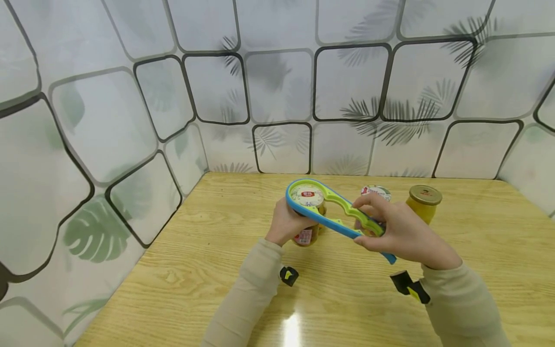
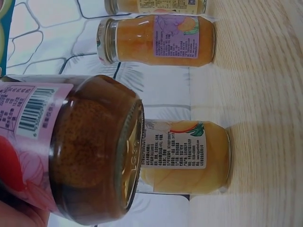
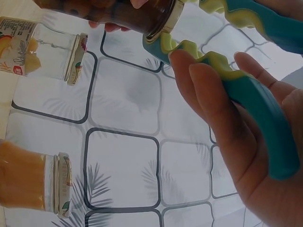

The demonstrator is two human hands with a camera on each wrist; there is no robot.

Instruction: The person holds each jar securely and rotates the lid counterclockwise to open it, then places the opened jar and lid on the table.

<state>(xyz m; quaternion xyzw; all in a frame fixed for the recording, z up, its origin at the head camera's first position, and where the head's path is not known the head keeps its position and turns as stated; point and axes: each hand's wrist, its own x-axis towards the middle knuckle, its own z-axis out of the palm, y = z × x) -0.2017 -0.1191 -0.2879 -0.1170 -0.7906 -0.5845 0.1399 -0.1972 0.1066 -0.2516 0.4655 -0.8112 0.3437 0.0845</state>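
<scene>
Raised off the table, a glass jar (image 2: 90, 151) with dark brown contents and a pink label is gripped round its side by my left hand (image 1: 284, 224). Its pale lid (image 1: 307, 194) with a red emblem faces up. A blue and green jar opener (image 1: 331, 223) with wavy inner edges has its looped end around the lid in the head view. My right hand (image 1: 401, 231) holds the opener's two handles between thumb and fingers, and the handles stand apart. In the right wrist view the opener's teeth (image 3: 215, 61) show close to the jar's lid.
A yellow-filled jar (image 1: 422, 207) with a gold lid stands on the wooden table (image 1: 208, 241) at the right. Another jar's lid (image 1: 376, 192) shows behind my right hand. The left wrist view has an orange-filled jar (image 2: 177, 40) behind. A patterned backdrop (image 1: 279, 86) borders the table.
</scene>
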